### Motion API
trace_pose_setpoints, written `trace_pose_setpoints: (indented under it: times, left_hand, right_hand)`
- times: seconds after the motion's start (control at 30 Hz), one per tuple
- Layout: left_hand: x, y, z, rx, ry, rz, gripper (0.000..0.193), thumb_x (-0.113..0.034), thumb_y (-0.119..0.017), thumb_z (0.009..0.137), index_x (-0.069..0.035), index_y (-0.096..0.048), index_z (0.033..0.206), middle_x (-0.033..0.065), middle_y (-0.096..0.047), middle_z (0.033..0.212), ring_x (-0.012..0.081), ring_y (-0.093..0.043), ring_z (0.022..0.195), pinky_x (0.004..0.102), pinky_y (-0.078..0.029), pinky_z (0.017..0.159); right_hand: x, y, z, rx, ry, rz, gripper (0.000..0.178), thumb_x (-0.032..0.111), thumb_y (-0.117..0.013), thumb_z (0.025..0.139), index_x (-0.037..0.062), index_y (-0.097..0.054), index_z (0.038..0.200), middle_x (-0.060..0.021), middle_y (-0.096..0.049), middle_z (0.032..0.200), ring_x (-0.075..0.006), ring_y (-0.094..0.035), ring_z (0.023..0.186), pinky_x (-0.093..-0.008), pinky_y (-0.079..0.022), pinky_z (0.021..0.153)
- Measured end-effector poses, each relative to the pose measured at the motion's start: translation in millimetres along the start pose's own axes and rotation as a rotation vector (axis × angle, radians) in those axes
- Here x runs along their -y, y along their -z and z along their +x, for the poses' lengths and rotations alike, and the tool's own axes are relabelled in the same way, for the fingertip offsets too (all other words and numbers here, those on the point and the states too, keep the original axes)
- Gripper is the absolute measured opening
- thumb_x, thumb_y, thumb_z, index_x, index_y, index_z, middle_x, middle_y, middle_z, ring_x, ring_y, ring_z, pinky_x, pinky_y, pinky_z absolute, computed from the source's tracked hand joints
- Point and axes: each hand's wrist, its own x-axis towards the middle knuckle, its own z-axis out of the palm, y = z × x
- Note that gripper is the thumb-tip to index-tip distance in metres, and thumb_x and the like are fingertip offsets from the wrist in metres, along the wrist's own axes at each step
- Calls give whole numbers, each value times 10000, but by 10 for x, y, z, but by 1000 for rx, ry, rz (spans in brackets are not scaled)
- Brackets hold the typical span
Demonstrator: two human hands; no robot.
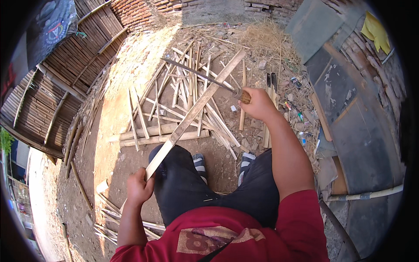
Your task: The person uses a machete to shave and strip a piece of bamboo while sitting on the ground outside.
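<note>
My left hand (pixel 140 187) is closed around the lower end of a long, flat bamboo slat (pixel 190 115), which slants up and away to the right over my right-of-centre view. In my right hand (pixel 260 104) is the wooden handle of a long knife (pixel 196 73), its thin dark blade pointing to the upper left. The blade crosses the slat near its far end; whether the two touch I cannot tell. On the ground beyond my feet lies a loose heap of split bamboo strips (pixel 190 83). Two thick bamboo poles (pixel 165 139) rest at its near side.
More strips (pixel 114 225) lie by my left side. A woven bamboo wall (pixel 94 41) stands at the left, a brick wall (pixel 142 15) at the back. Dark boards (pixel 358 131) lean on the right, near scattered litter and a plastic bottle (pixel 302 138).
</note>
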Motion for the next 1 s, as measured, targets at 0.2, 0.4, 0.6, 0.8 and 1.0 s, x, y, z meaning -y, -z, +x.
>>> trace_pose_setpoints:
  times: [0.2, 0.4, 0.6, 0.8, 1.0]
  left_hand:
    - [17, -49, -47, -7, -25, 24, 283, -147, -733, 855, -18, -507, 741, 208, -537, 609, 419, -541, 544, 452, -417, 529]
    - [218, 2, -84, 18, 7, 66, 253, -171, -730, 812, -26, -527, 768, 215, -571, 642, 459, -585, 621, 495, -452, 563]
    - [271, -24, -135, 43, 38, 32, 258, -170, -729, 815, -27, -522, 758, 215, -563, 634, 450, -568, 589, 491, -436, 544]
    - [303, 127, -173, 22, -6, 46, 277, -177, -725, 830, -25, -516, 731, 227, -548, 622, 448, -574, 589, 484, -443, 536]
    - [271, 57, -175, 26, 44, 33, 288, -169, -728, 829, -19, -510, 716, 220, -547, 615, 448, -573, 587, 475, -439, 542]
  right_hand:
    - [270, -217, -85, -38, 179, -116, 299, 192, -758, 761, 71, -695, 1027, -201, -712, 868, -415, -692, 850, -505, -548, 769]
    - [-319, -42, 39, -116, -111, -22, 269, 175, -745, 782, 74, -695, 1027, -208, -718, 924, -412, -692, 888, -487, -547, 766]
    - [166, -184, -14, -55, 240, -133, 276, 199, -742, 778, 85, -693, 1024, -185, -715, 877, -428, -680, 863, -505, -539, 760]
    - [-412, 36, 53, -257, -192, 114, 361, 155, -740, 802, 14, -696, 1131, -197, -717, 841, -349, -717, 792, -418, -544, 726]
    - [81, -29, -59, -100, 149, -82, 342, 155, -741, 783, 56, -702, 1108, -202, -722, 871, -384, -706, 812, -441, -545, 732]
